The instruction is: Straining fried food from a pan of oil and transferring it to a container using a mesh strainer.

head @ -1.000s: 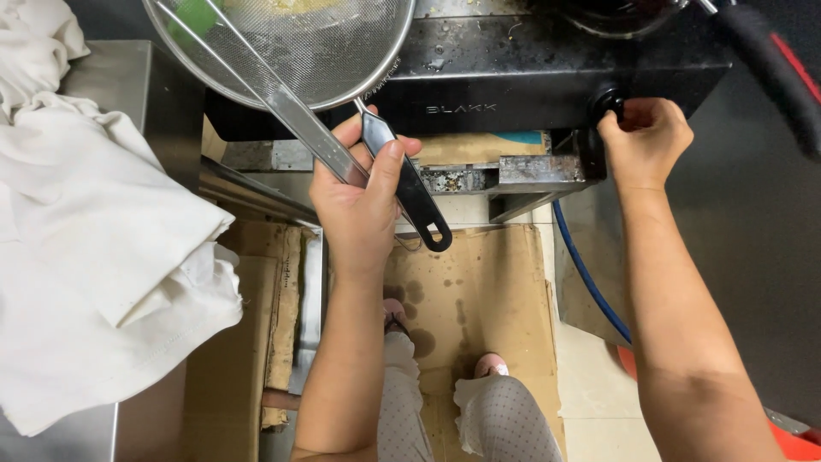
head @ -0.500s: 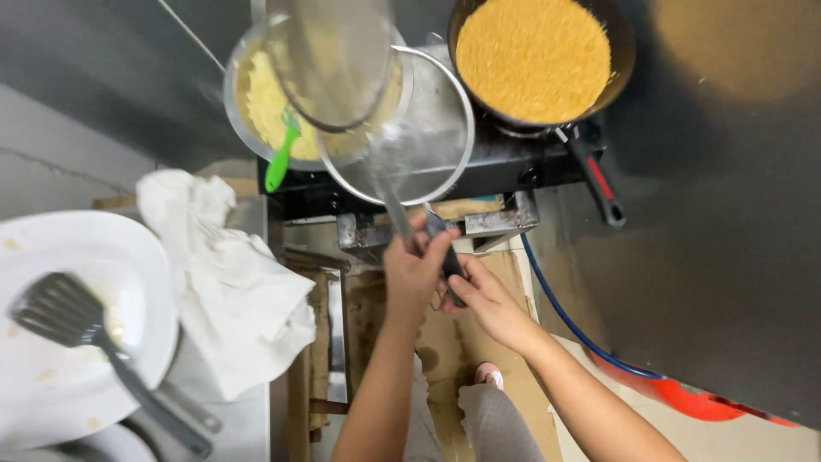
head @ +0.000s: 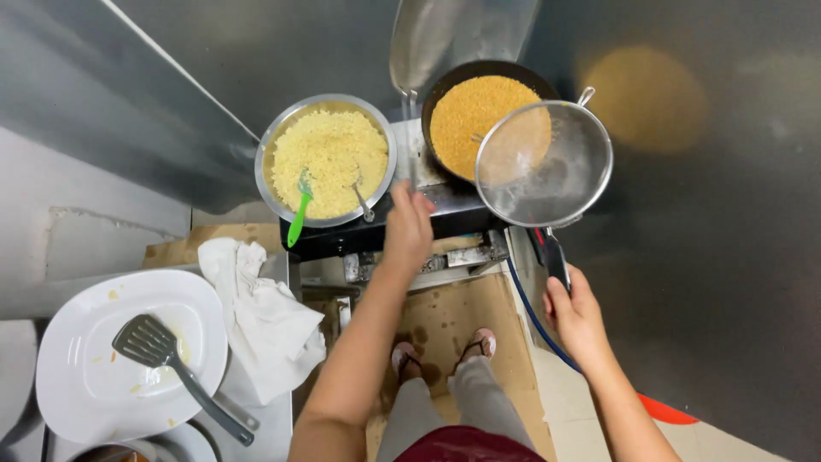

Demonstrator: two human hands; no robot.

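My right hand [head: 575, 315] was clamped on the round wire-mesh strainer [head: 544, 162], hovering beside the black frying pan [head: 473, 115]. My left hand [head: 408, 229], fingers loosely together, reached for the pan; its hot rim could have burned me.

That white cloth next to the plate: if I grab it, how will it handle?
The white cloth lies crumpled and folded, so it is probably floppy and light. It drapes over the counter edge beside the white plate, so a pull may drag it off.

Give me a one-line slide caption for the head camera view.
Right hand holds a mesh strainer beside a pan of golden grains; left hand reaches toward the stove.
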